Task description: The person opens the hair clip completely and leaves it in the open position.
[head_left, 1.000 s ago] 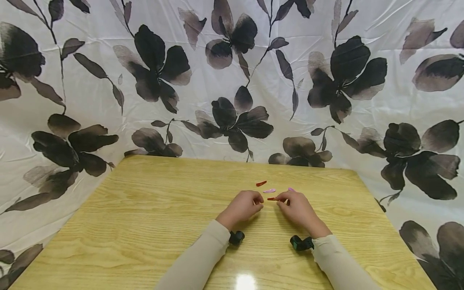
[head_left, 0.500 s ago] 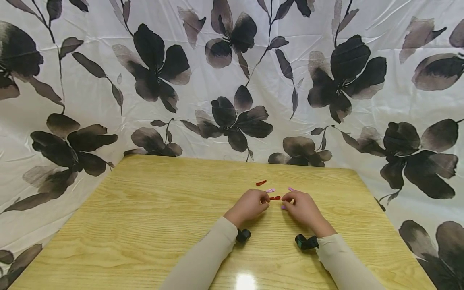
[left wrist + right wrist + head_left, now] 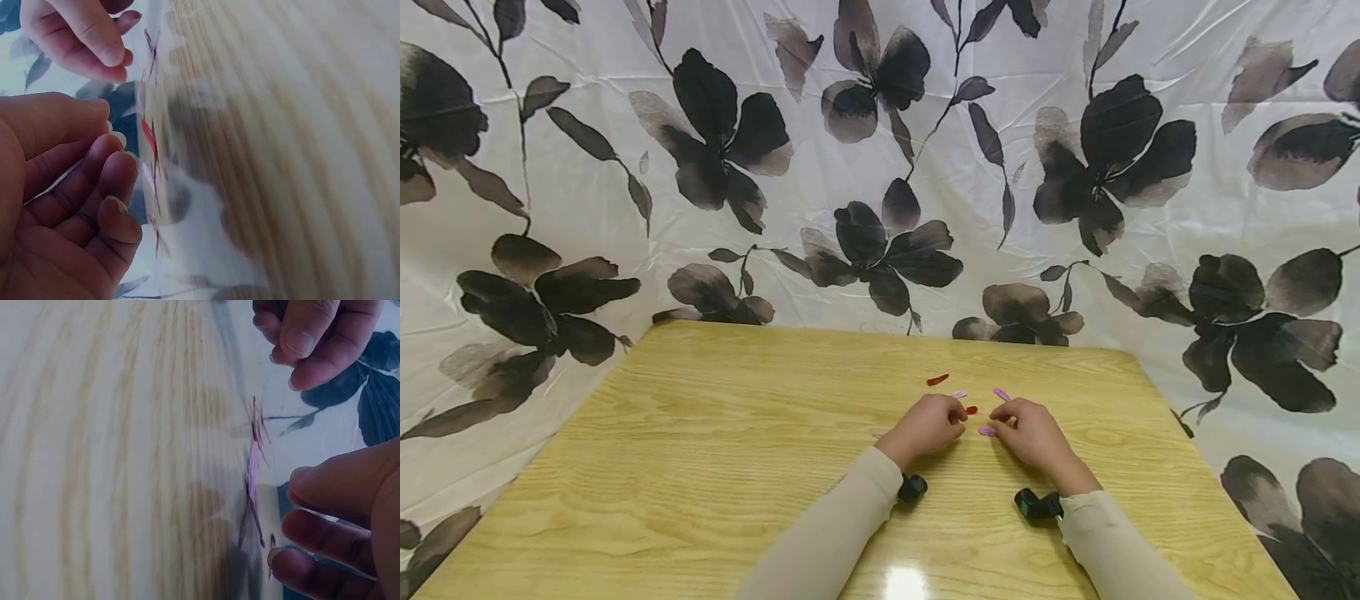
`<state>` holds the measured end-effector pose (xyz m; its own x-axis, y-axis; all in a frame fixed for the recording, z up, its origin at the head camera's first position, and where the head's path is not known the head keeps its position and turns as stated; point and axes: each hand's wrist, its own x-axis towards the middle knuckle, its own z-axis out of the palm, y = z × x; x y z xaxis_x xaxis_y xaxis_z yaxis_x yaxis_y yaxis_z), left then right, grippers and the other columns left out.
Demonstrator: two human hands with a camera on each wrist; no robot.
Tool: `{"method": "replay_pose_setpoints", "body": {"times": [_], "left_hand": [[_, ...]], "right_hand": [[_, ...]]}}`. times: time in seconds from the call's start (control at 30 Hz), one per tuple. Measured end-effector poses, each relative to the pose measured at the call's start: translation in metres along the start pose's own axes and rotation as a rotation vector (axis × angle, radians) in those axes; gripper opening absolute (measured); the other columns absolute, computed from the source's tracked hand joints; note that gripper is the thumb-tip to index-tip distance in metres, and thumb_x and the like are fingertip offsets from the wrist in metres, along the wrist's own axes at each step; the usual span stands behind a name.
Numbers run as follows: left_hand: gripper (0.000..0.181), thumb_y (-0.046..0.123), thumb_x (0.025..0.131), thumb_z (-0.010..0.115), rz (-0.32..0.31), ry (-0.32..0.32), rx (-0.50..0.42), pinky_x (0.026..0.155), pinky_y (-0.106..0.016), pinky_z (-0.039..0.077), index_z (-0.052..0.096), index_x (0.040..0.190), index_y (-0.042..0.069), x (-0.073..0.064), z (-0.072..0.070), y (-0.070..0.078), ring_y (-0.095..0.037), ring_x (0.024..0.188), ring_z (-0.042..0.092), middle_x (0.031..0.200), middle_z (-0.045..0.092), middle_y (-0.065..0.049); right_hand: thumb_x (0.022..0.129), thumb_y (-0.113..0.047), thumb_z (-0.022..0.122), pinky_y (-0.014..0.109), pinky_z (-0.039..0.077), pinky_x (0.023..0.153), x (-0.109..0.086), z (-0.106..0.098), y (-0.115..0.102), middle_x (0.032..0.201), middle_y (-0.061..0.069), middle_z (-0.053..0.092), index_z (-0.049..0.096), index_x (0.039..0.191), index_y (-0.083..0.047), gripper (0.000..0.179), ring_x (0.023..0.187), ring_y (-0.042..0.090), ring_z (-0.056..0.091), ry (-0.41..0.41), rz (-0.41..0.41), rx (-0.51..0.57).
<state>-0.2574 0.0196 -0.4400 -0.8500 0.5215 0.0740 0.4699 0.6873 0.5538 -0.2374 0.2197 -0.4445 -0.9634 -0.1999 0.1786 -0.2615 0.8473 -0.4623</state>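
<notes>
l hand (image 3: 927, 427) & r hand (image 3: 1032, 432) fingers loosely bent, narrow gaps, nothing held afaict; red clip (image 3: 972, 410) on table (image 3: 737, 433) btwn them, nearer l; prob light, stiff, slick, pinch its sides

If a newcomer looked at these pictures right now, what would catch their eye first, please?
Probably the white cloth printed with large dark flowers, filling the background behind the yellow wood-grain table. Next come the bare left hand and right hand, close together over the table, with small slender red clips and slender pink clips on it near and beyond them.
</notes>
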Motion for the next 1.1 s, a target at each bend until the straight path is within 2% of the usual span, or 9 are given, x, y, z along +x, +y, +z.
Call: {"method": "replay_pose_setpoints", "body": {"times": [0.33, 0.67, 0.87, 1.1], "left_hand": [[0.019, 0.015, 0.092, 0.064, 0.012, -0.013, 0.037, 0.071, -0.019, 0.046, 0.071, 0.108, 0.007, 0.007, 0.005, 0.006, -0.005, 0.073, 0.053, 0.085, 0.065, 0.003], [0.018, 0.014, 0.091, 0.064, 0.042, -0.013, 0.071, 0.077, -0.020, 0.048, 0.072, 0.106, 0.006, 0.013, 0.009, 0.010, -0.007, 0.081, 0.059, 0.096, 0.071, -0.001], [0.016, 0.014, 0.090, 0.065, 0.053, -0.010, 0.088, 0.077, -0.020, 0.049, 0.073, 0.102, 0.007, 0.016, 0.009, 0.012, -0.008, 0.081, 0.060, 0.093, 0.071, -0.001], [0.014, 0.016, 0.090, 0.066, 0.037, -0.034, 0.087, 0.076, -0.020, 0.049, 0.073, 0.100, 0.008, 0.021, 0.012, 0.013, -0.008, 0.082, 0.061, 0.093, 0.071, 0.000]], "right_hand": [[0.086, -0.017, 0.072, 0.037, 0.050, 0.073, -0.006, 0.000, 0.009, 0.094, 0.004, 0.068, 0.075, 0.096, -0.009, 0.013, 0.078, 0.015, 0.059, -0.005, 0.002, 0.009], [0.084, -0.016, 0.074, 0.034, 0.048, 0.070, -0.009, -0.002, 0.010, 0.093, 0.003, 0.068, 0.074, 0.096, -0.008, 0.014, 0.075, 0.013, 0.057, -0.014, 0.010, 0.026], [0.083, -0.017, 0.074, 0.034, 0.048, 0.072, -0.010, -0.002, 0.013, 0.094, 0.004, 0.069, 0.075, 0.096, -0.008, 0.016, 0.077, 0.014, 0.058, -0.011, 0.006, 0.019], [0.082, -0.017, 0.075, 0.033, 0.047, 0.071, -0.009, 0.000, 0.015, 0.093, 0.002, 0.068, 0.075, 0.095, -0.009, 0.015, 0.077, 0.014, 0.056, -0.024, 0.014, 0.011]]}}
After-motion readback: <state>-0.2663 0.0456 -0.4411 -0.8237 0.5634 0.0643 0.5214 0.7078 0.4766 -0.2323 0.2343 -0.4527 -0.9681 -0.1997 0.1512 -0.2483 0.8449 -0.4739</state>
